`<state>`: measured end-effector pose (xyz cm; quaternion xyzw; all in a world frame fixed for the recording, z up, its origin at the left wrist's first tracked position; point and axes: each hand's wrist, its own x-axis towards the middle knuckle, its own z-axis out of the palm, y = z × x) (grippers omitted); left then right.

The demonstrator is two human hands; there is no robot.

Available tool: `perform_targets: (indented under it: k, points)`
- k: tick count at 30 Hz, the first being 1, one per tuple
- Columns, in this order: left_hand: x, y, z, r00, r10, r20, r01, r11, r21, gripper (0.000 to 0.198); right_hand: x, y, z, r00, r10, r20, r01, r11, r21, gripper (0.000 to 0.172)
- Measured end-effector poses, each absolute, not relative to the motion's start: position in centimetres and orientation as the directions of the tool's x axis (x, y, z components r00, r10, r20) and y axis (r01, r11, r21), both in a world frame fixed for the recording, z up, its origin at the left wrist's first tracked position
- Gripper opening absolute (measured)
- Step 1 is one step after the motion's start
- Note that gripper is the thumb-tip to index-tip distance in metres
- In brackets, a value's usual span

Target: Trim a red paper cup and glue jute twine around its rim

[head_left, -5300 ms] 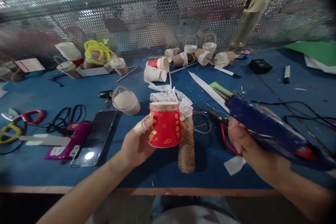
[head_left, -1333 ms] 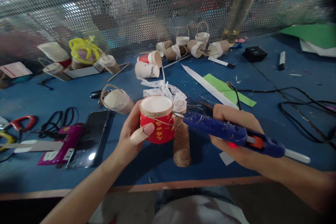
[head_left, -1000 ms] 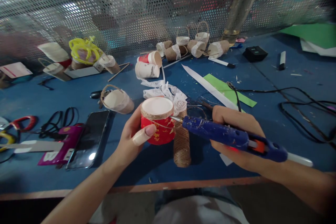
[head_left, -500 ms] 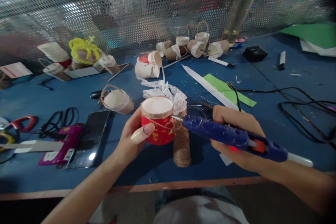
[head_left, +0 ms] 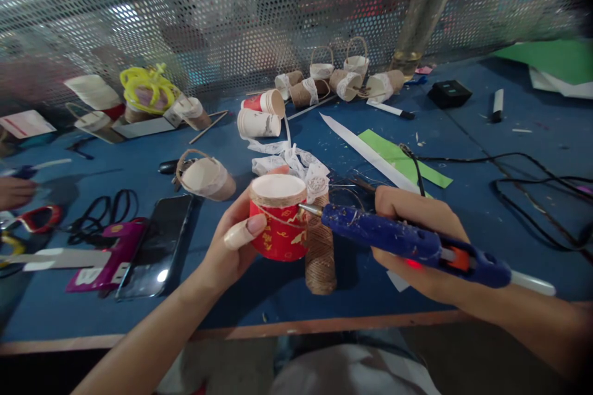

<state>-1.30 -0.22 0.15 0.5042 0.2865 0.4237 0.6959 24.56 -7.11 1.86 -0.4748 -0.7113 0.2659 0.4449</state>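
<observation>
My left hand (head_left: 235, 241) is closed around a red paper cup (head_left: 282, 233) with gold print and a white inside. Twine (head_left: 280, 199) is wound below the cup's rim, and a loose strand slants across its side. In my right hand (head_left: 419, 216) is a blue glue gun (head_left: 384, 231), its metal nozzle at the cup's right side just under the wound twine. A white glue stick (head_left: 532, 282) sticks out of the gun's back end. Behind the cup and nozzle lies a roll of brown twine (head_left: 320, 259), with white lace ribbon (head_left: 291, 157) beyond it.
Left of the cup are a small twine-handled basket (head_left: 208, 178), a phone (head_left: 155, 247) and red-handled scissors (head_left: 41, 219). Several small baskets (head_left: 345, 83) line the mesh screen. A black cable (head_left: 500, 163) runs along the right. Another person's hand (head_left: 16, 192) is at the left edge.
The cup has turned slightly in my left hand and sits a little lower, with my thumb shifted left. Another person's hand has come in at the left edge.
</observation>
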Motion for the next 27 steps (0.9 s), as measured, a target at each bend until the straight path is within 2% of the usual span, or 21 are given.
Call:
perform_targets:
  k: [6, 16, 24, 27]
  points:
    - [-1.4, -0.2, 0.3, 0.427, 0.904, 0.031, -0.337, 0.127, 0.933, 0.046, 24.6, -6.9, 1.6, -0.157, 0.915, 0.371, 0.380, 0.402, -0.833, 0.032]
    - [-1.0, -0.2, 0.6, 0.442, 0.897, 0.017, -0.344, 0.152, 0.926, 0.036, 24.5, -7.1, 1.9, -0.139, 0.933, 0.331, 0.418, 0.358, -0.835, 0.031]
    - [-1.2, 0.0, 1.1, 0.452, 0.891, -0.038, -0.345, 0.214, 0.914, 0.055, 24.5, -6.9, 1.7, -0.111, 0.936, 0.333, 0.397, 0.349, -0.849, 0.031]
    - [-1.2, -0.1, 1.0, 0.457, 0.889, -0.038, -0.348, 0.218, 0.912, 0.049, 24.5, -7.0, 1.8, -0.124, 0.936, 0.331, 0.383, 0.352, -0.854, 0.031]
